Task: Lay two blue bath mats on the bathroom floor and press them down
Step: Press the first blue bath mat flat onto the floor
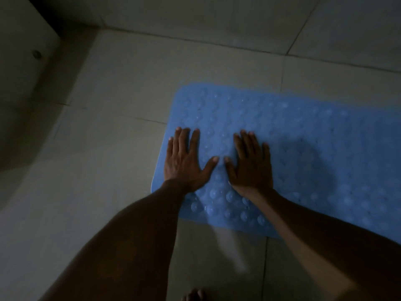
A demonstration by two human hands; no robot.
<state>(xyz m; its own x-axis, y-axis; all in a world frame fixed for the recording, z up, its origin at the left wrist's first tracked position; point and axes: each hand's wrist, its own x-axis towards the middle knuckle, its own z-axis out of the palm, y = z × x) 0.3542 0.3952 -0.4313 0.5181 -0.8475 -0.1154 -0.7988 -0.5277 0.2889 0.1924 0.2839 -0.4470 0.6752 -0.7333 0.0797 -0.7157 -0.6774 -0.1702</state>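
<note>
One blue bath mat [303, 131] with round bumps lies flat on the pale tiled floor [121, 88] and runs off the right edge of the view. My left hand [186, 159] lies palm down with straight fingers on the mat's left end, near its edge. My right hand [251, 164] lies flat beside it, fingers spread, thumbs almost touching. Only this one mat is in view.
A low wall or step [28, 83] with a small round fitting [36, 54] rises at the left. Toes of a bare foot [194, 295] show at the bottom edge. The room is dim, and tile joints cross the floor.
</note>
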